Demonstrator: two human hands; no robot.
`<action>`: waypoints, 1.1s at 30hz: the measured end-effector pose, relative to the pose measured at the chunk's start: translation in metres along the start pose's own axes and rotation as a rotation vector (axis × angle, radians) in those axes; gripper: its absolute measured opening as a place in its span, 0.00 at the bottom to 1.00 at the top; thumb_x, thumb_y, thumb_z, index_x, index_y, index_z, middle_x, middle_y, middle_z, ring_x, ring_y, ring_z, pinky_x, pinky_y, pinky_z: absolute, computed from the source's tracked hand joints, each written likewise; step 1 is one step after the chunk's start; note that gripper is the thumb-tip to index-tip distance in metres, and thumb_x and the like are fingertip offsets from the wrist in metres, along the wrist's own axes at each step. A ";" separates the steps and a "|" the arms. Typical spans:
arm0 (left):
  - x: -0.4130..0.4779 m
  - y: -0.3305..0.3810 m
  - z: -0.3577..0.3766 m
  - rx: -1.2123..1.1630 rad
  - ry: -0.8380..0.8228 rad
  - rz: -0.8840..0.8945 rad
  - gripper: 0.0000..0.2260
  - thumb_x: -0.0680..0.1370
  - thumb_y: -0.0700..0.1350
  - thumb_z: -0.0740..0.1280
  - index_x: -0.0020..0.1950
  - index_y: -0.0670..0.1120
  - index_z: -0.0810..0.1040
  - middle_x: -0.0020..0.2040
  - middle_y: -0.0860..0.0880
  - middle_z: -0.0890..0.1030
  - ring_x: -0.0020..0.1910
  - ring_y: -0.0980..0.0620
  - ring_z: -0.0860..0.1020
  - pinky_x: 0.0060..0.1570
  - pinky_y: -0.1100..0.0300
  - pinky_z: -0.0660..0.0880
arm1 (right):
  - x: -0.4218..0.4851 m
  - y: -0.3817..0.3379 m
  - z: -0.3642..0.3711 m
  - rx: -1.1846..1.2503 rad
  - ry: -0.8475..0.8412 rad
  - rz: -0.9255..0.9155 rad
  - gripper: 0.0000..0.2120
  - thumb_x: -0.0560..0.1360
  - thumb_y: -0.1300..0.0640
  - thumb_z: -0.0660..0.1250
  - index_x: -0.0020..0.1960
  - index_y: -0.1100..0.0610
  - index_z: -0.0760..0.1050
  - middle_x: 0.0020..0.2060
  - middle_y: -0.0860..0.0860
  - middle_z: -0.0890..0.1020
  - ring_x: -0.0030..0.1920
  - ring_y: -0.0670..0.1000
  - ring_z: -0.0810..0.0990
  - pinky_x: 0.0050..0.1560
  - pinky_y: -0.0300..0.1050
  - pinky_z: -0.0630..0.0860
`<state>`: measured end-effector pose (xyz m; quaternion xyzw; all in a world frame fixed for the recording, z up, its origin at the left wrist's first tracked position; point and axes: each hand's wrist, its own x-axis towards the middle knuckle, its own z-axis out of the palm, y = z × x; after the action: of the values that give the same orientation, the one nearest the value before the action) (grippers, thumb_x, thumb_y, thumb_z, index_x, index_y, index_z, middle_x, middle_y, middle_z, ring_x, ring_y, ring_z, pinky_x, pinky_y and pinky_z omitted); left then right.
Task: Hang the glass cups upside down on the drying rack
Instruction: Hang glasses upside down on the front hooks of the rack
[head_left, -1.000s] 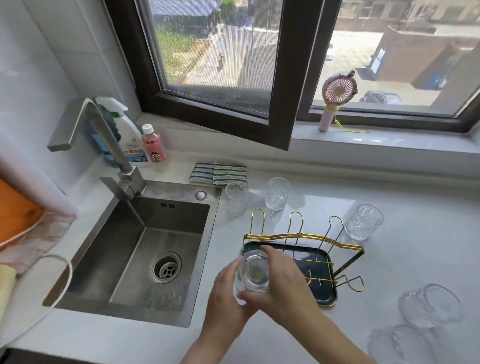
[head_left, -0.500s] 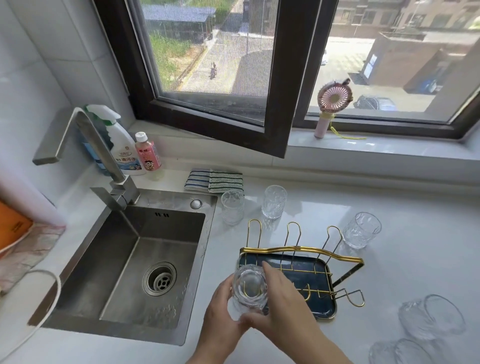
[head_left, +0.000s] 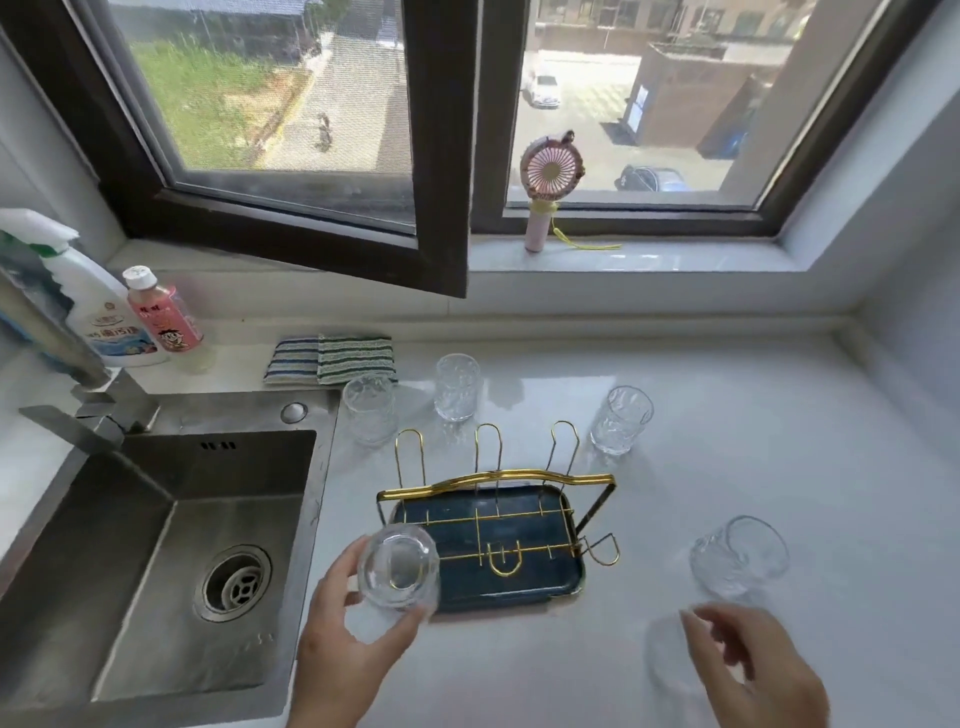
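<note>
The left hand (head_left: 343, 629) has its grip closed round a clear ribbed glass cup (head_left: 399, 565), thumb on the near side and fingers on the sink side. The cup is upside down, its thick base turned up toward the camera and its long axis roughly vertical, over the near-left corner of the gold wire drying rack on a dark blue tray (head_left: 498, 525); a gold loop shows through the glass, though whether the cup rests on it I cannot tell. The right hand (head_left: 753, 670) is blurred, its grip spread open and holding nothing, above a clear glass lying at the near edge of the white desk (head_left: 779, 457), where only a faint outline (head_left: 670, 654) shows. Just beyond it a second glass (head_left: 740, 556) lies on its side, mouth turned away to the right. Three more glasses stand upright behind the rack: one (head_left: 369, 410) by the steel sink (head_left: 156, 519), one (head_left: 457, 387) near the striped cloths (head_left: 332, 358), one (head_left: 621, 421) beyond the rack's far-right corner. The rack's three far prongs stand bare. Open desk lies to the right of the rack; the sink rim runs close on its left.
</note>
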<state>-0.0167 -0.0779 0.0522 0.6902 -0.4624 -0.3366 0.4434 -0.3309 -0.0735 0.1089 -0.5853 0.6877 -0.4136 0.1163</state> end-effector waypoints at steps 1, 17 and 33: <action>-0.001 -0.003 0.000 -0.024 0.019 -0.002 0.35 0.62 0.46 0.79 0.56 0.73 0.65 0.60 0.55 0.73 0.52 0.55 0.75 0.46 0.57 0.71 | -0.001 0.018 -0.005 -0.045 0.023 0.079 0.13 0.65 0.43 0.69 0.40 0.53 0.79 0.32 0.48 0.77 0.35 0.42 0.74 0.38 0.25 0.68; -0.002 -0.017 0.006 -0.066 0.032 -0.055 0.34 0.58 0.61 0.74 0.60 0.71 0.64 0.63 0.54 0.71 0.54 0.58 0.75 0.46 0.57 0.74 | -0.032 0.105 0.035 0.111 -0.205 0.734 0.33 0.59 0.64 0.81 0.60 0.62 0.70 0.52 0.61 0.79 0.39 0.44 0.75 0.47 0.35 0.72; -0.003 -0.014 0.009 -0.077 0.052 -0.051 0.32 0.61 0.58 0.75 0.59 0.72 0.63 0.64 0.50 0.71 0.53 0.57 0.74 0.43 0.59 0.74 | 0.038 -0.087 0.007 0.082 -0.422 -0.375 0.33 0.58 0.46 0.76 0.61 0.49 0.72 0.54 0.45 0.75 0.54 0.47 0.75 0.55 0.37 0.71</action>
<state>-0.0211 -0.0750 0.0363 0.6928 -0.4195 -0.3474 0.4727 -0.2764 -0.1085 0.1782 -0.7701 0.5107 -0.3245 0.2020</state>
